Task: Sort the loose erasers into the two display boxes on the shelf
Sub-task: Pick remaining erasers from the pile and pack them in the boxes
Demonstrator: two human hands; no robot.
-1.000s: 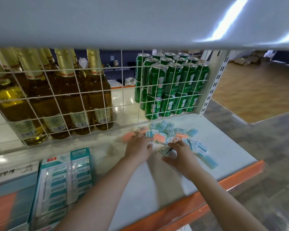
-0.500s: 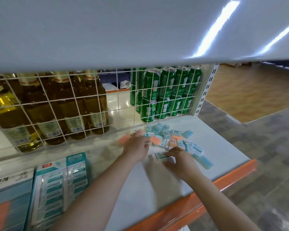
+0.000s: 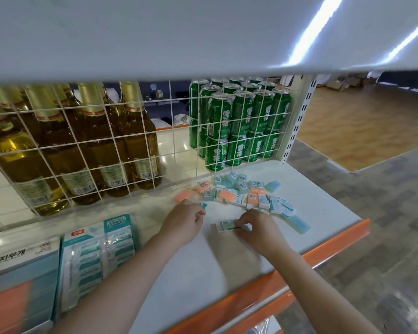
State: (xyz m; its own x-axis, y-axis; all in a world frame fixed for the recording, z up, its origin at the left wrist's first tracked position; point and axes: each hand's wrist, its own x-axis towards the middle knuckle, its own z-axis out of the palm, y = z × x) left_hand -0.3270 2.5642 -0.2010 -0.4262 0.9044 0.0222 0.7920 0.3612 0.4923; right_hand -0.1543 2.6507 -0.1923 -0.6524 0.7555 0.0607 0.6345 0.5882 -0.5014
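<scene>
Two display boxes sit at the near left of the white shelf. The right hand pinches a white and teal eraser lying flat on the shelf, and the left hand curls around another small eraser beside it. Behind them lies the pile of loose erasers, then the wire grid, brown bottles and green cans.
</scene>
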